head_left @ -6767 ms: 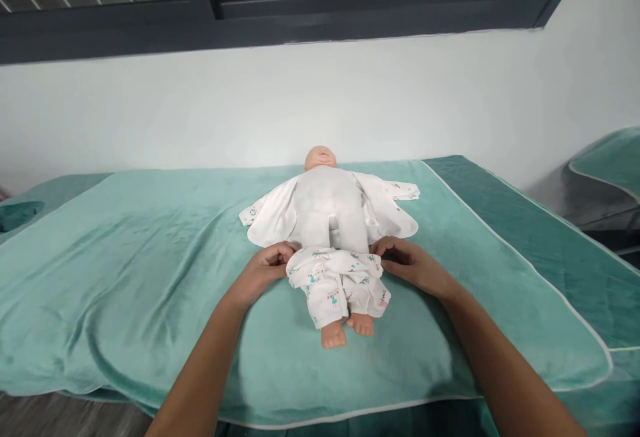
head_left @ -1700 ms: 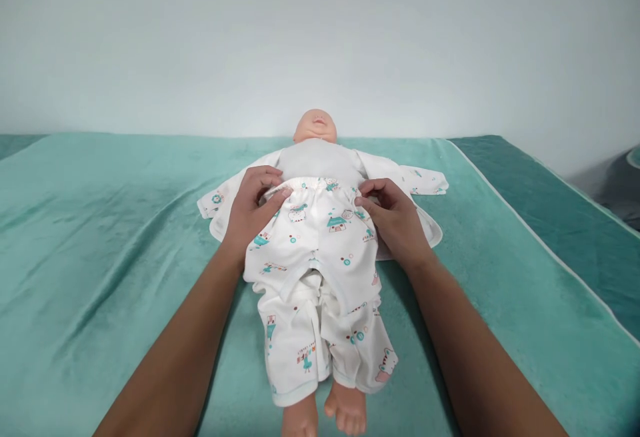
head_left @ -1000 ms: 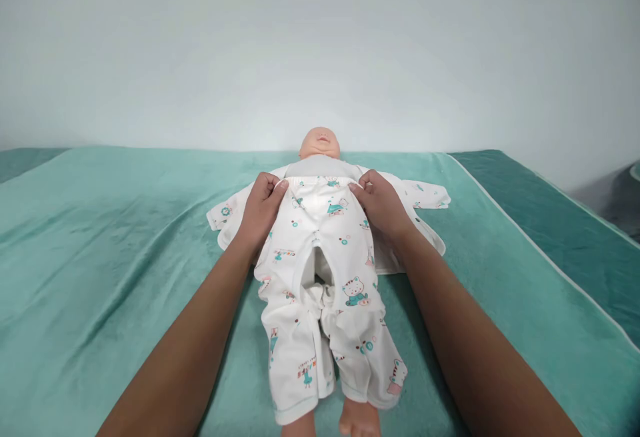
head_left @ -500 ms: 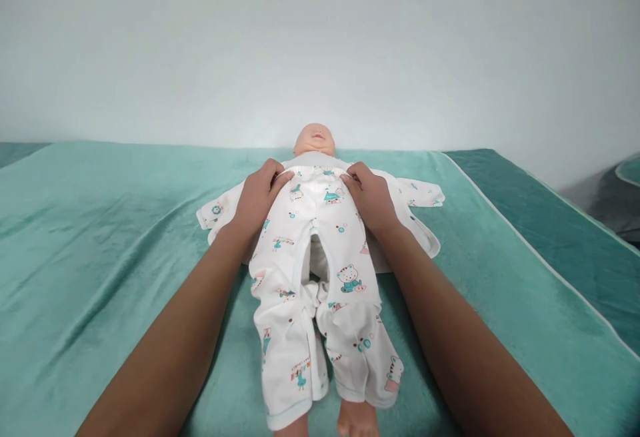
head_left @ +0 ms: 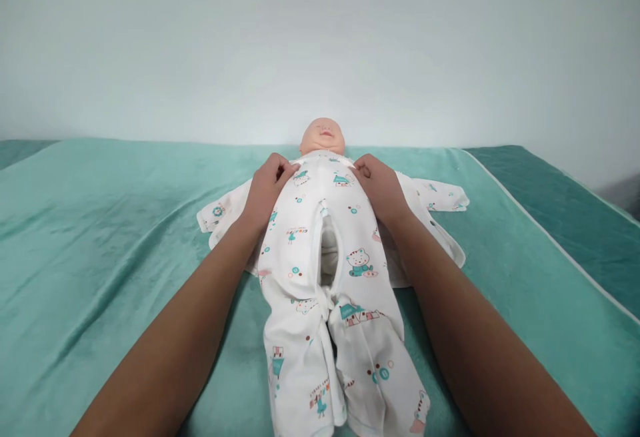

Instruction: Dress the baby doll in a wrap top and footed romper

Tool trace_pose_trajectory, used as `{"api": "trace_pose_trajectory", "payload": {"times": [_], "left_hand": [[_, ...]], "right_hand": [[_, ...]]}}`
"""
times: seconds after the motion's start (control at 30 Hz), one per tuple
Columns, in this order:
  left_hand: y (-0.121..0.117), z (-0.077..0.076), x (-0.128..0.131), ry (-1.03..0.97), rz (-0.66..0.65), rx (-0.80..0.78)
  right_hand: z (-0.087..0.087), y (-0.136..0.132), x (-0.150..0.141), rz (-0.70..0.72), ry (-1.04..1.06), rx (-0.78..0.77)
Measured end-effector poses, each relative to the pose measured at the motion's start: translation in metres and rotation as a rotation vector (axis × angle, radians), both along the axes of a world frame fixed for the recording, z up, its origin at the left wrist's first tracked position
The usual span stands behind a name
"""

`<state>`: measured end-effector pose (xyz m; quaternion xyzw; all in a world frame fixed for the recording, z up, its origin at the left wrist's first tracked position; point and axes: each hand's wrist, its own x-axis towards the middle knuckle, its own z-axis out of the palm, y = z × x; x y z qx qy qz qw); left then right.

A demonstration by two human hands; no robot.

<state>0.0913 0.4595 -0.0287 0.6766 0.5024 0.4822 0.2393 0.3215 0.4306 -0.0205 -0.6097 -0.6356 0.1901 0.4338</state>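
Note:
A baby doll point(head_left: 323, 136) lies on its back, head toward the wall. White printed baby pants point(head_left: 330, 190) cover its legs and reach up over its torso, with an open slit at the crotch. My left hand point(head_left: 270, 184) pinches the waistband on the left side. On the right side of the waistband, my right hand point(head_left: 377, 184) is closed on the cloth in the same way. Under the pants, a white printed baby shirt point(head_left: 443, 196) is spread out, its sleeves stretched to both sides. The doll's feet do not show.
A light green blanket point(head_left: 125, 224) lies under the doll, with a long crease on the left. Darker green cloth point(head_left: 560, 204) shows beyond its white-edged right border. A pale wall point(head_left: 320, 37) rises behind the doll's head.
Both hands have drawn the waistband farther up the torso toward the doll's neck. The feet, visible before below the cuffs, are now out of sight. The view has shifted slightly.

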Motion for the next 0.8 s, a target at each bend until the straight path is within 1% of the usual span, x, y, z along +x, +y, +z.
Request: {"api": "trace_pose_trajectory", "payload": {"times": [0.07,0.13,0.2,0.23,0.3,0.4,0.5,0.57,0.63,0.7,0.77,0.8], "left_hand": [[-0.002,0.002,-0.002,0.089,-0.103,0.08],[-0.002,0.004,-0.005,0.157,-0.181,0.122],[-0.002,0.007,-0.008,0.17,-0.242,0.062],[-0.002,0.008,-0.009,0.164,-0.259,0.01],[-0.001,0.009,-0.009,0.164,-0.24,-0.058],[0.006,0.011,-0.006,0.192,-0.117,-0.036],[0.016,0.01,-0.002,0.183,-0.035,0.013],[0.023,0.008,0.0,0.167,-0.001,0.019],[0.027,0.006,0.001,0.132,0.002,-0.006],[0.029,0.004,0.002,0.047,-0.079,-0.025],[0.026,0.004,0.002,-0.023,-0.216,-0.003],[0.024,0.005,0.002,-0.027,-0.274,0.013]], "right_hand": [[0.0,-0.002,-0.001,0.053,-0.015,0.07],[-0.002,-0.002,-0.001,0.121,-0.034,0.184],[-0.004,0.001,0.0,0.185,-0.044,0.256],[-0.005,0.003,0.001,0.208,-0.043,0.252],[-0.004,0.007,0.002,0.209,-0.056,0.18],[0.001,0.012,0.003,0.105,-0.145,0.091],[0.006,0.018,0.003,-0.005,-0.209,0.086],[0.007,0.024,0.003,-0.048,-0.213,0.078],[0.006,0.029,0.003,-0.062,-0.194,0.075],[0.002,0.032,0.003,-0.022,-0.135,0.098],[-0.001,0.03,0.003,0.073,-0.065,0.139],[-0.002,0.028,0.003,0.124,-0.045,0.16]]}}
